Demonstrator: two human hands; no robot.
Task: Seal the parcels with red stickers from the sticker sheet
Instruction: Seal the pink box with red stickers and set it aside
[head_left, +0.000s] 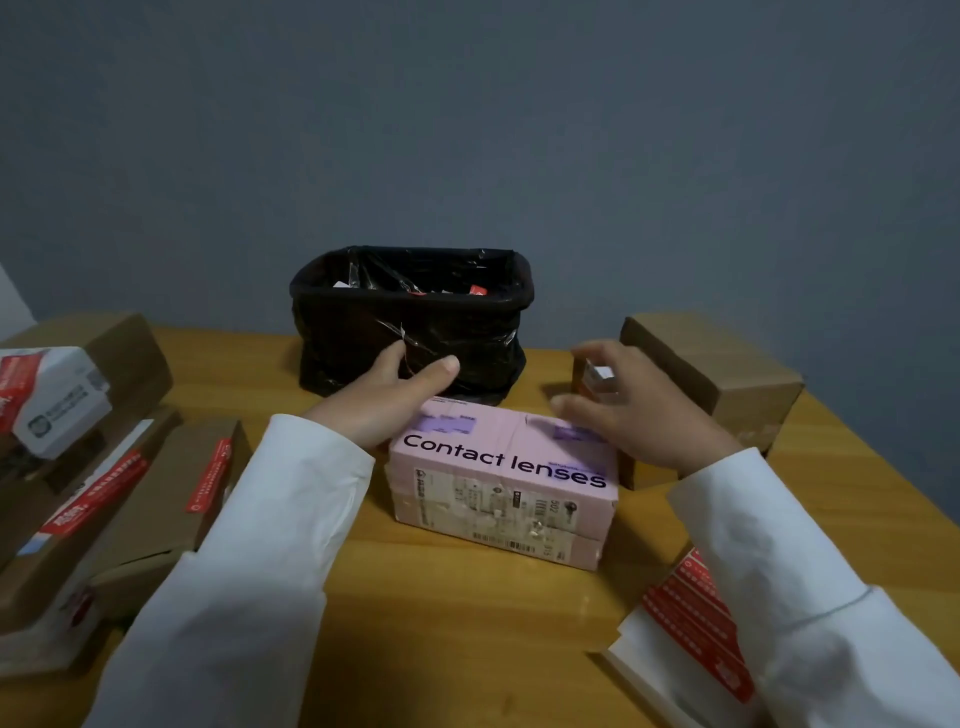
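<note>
A pink parcel (501, 483) printed "Contact lenses" lies in the middle of the wooden table (441, 623). My left hand (382, 397) rests at its far left corner, thumb stretched out, fingers partly hidden behind the box. Just above the parcel's right end hovers my right hand (631, 410), fingers spread and relaxed, holding nothing. The sticker sheet (693, 621) with red stickers lies at the lower right, partly under my right sleeve.
A bin lined with a black bag (410, 322) stands behind the parcel. Brown boxes (727, 374) sit at the back right. A pile of cardboard parcels with red stickers (119, 483) fills the left side.
</note>
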